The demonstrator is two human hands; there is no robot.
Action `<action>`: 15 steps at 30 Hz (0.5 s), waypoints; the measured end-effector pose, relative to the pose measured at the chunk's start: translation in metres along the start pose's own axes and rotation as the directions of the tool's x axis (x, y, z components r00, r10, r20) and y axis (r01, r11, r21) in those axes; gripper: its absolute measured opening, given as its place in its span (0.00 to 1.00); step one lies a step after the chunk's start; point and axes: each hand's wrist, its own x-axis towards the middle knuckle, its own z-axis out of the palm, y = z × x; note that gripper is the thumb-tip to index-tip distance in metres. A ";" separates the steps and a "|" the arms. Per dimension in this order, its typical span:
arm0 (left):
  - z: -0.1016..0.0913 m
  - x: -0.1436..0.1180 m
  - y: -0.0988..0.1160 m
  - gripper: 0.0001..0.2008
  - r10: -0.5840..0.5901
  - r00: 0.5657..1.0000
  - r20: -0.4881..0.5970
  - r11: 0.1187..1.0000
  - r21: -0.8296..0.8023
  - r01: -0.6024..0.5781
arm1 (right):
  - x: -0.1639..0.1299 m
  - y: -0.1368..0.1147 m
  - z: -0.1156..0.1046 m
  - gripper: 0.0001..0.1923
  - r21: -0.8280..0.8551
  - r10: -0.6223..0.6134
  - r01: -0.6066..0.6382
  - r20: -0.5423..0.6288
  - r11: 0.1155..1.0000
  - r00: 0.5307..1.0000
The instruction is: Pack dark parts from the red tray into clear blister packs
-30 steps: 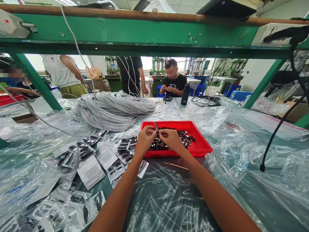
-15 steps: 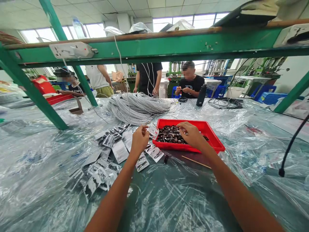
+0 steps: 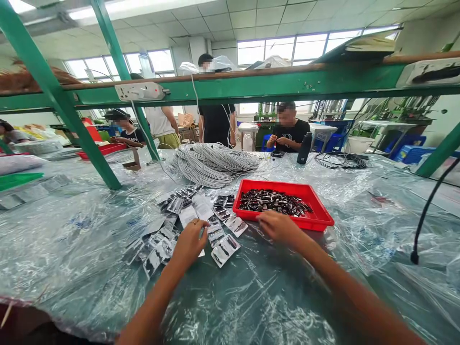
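My left hand (image 3: 190, 238) is over the near side of a spread of small printed packets (image 3: 187, 215), its fingers bent and thumb slightly apart, with nothing visible between them. One packet (image 3: 225, 250) lies flat just to its right, dark pieces showing inside. My right hand (image 3: 278, 227) hovers at the front rim of a red tray (image 3: 319, 215), fingers bent down and blurred; I cannot make out anything in them. Inside the tray is a heap of small dark, shiny parts (image 3: 275, 201).
A big coil of grey cable (image 3: 215, 163) lies behind the packets. A black bottle (image 3: 304, 148) stands beyond the tray. A green shelf beam (image 3: 251, 88) crosses above the table. Clear plastic sheeting (image 3: 89, 220) covers the tabletop. Several people are across the table.
My right hand has come out of the tray toward its front edge. My left hand has moved toward me and no longer shows the clear packet. The dark piece before the tray is no longer visible.
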 end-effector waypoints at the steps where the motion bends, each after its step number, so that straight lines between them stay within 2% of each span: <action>1: -0.001 0.011 -0.003 0.17 -0.016 1.000 0.016 0.999 0.035 0.016 | 0.006 0.006 -0.009 0.16 0.004 0.052 -0.051 -0.076 0.999 0.996; 3: -0.002 0.035 -0.007 0.18 -0.020 0.996 0.082 0.997 0.081 0.013 | 0.011 0.016 -0.024 0.20 -0.016 0.114 -0.118 -0.167 0.993 0.979; 5: -0.003 0.055 -0.011 0.19 0.023 0.984 0.177 0.996 0.080 -0.038 | 0.003 0.020 -0.033 0.19 -0.021 0.135 -0.142 -0.193 0.990 0.972; 7: -0.005 0.067 -0.017 0.21 0.120 0.947 0.297 0.991 0.023 -0.133 | -0.018 0.021 -0.036 0.18 -0.013 0.113 -0.115 -0.135 0.993 0.984; 10: -0.008 0.071 -0.024 0.25 0.226 0.869 0.441 0.973 -0.060 -0.223 | -0.068 0.024 -0.031 0.16 -0.022 0.109 -0.108 0.015 0.994 0.994; 11: -0.008 0.070 -0.025 0.26 0.230 0.861 0.454 0.971 -0.053 -0.231 | -0.085 0.027 -0.028 0.15 -0.045 0.133 -0.131 0.051 0.990 0.990; 13: -0.005 0.066 -0.022 0.25 0.214 0.881 0.423 0.971 0.007 -0.239 | -0.113 0.033 -0.022 0.15 -0.114 0.197 -0.188 0.073 0.975 0.978; 15: -0.002 0.062 -0.016 0.21 0.226 0.897 0.379 0.960 0.071 -0.272 | -0.128 0.038 -0.017 0.13 -0.178 0.247 -0.228 0.092 0.957 0.965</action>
